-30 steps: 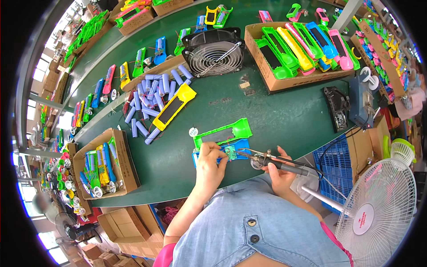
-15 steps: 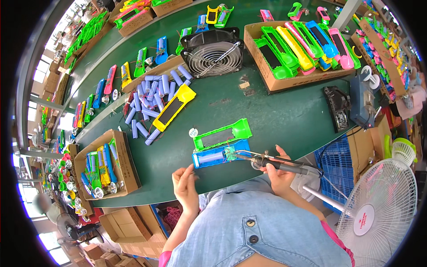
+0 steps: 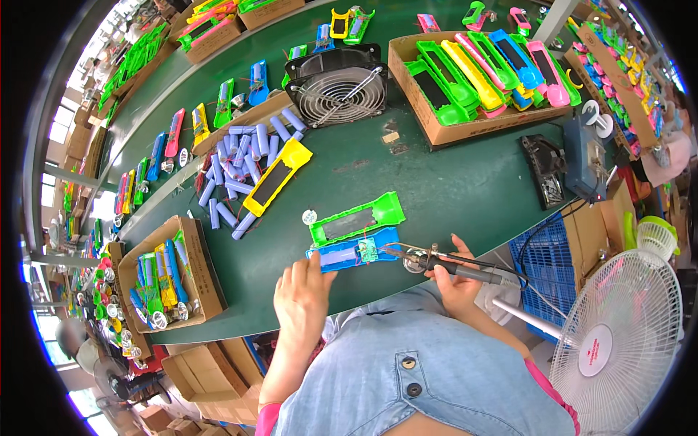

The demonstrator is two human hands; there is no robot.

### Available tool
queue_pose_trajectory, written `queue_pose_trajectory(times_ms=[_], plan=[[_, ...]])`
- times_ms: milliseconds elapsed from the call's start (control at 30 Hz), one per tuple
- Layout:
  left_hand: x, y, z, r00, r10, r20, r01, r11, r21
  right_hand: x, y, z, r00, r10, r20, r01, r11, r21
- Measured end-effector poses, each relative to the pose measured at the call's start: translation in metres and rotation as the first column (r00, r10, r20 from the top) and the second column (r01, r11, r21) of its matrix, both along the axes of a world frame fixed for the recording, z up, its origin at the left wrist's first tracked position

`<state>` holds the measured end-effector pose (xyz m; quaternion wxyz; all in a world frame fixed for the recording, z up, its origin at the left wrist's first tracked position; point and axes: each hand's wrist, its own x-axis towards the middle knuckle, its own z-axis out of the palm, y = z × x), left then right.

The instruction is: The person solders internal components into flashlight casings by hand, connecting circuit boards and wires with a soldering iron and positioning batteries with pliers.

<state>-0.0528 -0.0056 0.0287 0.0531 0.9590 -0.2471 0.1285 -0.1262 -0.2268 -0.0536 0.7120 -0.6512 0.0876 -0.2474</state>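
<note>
Apparently soldering is underway: right hand (image 3: pixel 458 292) grasps the iron (image 3: pixel 476 273) near the board (image 3: pixel 368 251); left fingers (image 3: pixel 313 267) meet the shell (image 3: pixel 386 238), grip unclear; steadying it likely comes next.

Green workbench (image 3: pixel 451 182); bright windows (image 3: pixel 61 128) far left; grey metal post (image 3: pixel 557 19) at upper right.

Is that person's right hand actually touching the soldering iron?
Touching. The head view shows the right hand gripping the soldering iron by its dark handle.
</note>
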Motion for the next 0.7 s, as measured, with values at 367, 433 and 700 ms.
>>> queue_pose_trajectory(times_ms=[367,433,700], plan=[[-0.001,-0.009,-0.034,0.872,-0.265,-0.411,-0.13,0.684,-0.717,0.001,0.002,0.003,1.0,0.025,0.008,-0.025,0.999,-0.021],[0.001,-0.016,-0.035,0.969,-0.243,-0.051,0.184,0.841,-0.509,0.0,0.001,0.0,1.0,0.016,0.018,-0.015,0.999,-0.042],[0.002,-0.028,-0.044,0.972,-0.213,0.099,0.235,0.893,-0.384,0.001,0.004,0.0,1.0,0.016,0.015,-0.015,0.999,-0.03]])
